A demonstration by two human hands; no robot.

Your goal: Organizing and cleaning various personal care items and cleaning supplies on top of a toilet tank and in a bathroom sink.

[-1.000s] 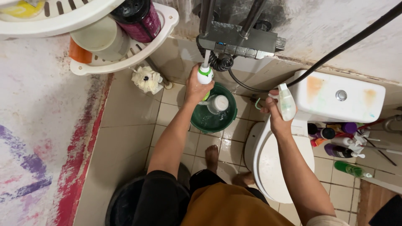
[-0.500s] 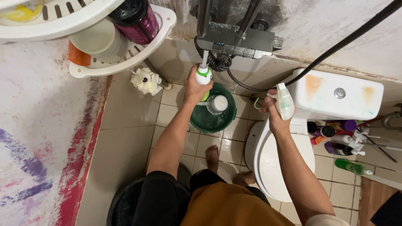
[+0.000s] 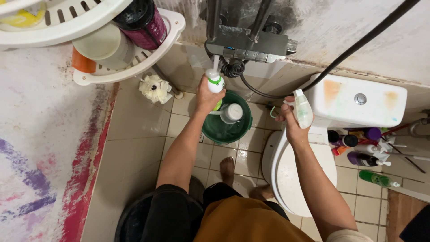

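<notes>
1. Head view: left hand (image 3: 205,96) is gripping a white bottle with a green band (image 3: 215,83), grip closed around its body, holding it up under the grey tap block (image 3: 247,45) on the wall.
2. Change since a second ago: the bottle is sitting slightly up and to the left of where it was, its mouth now closer under the thin stream of water (image 3: 216,62); the whole view is also drifting a little. Judging by that, the bottle is lining up with the stream to take water.
3. Bottle axis: long axis is running roughly upright, mouth pointing up toward the tap, base pointing down past the grip toward the green bucket (image 3: 226,130).
4. Below the left grip, a white cup-like scoop (image 3: 233,112) is sitting in the bucket.
5. Right hand (image 3: 291,123) is gripping a pale spray-trigger head (image 3: 302,107), grip closed on it, nozzle end pointing up and away from the wrist; it is being held apart from the bottle, above the toilet bowl (image 3: 295,175), beside the white cistern (image 3: 358,103).
6. Beyond the right grip, assorted bottles (image 3: 365,154) are standing on the floor.
</notes>
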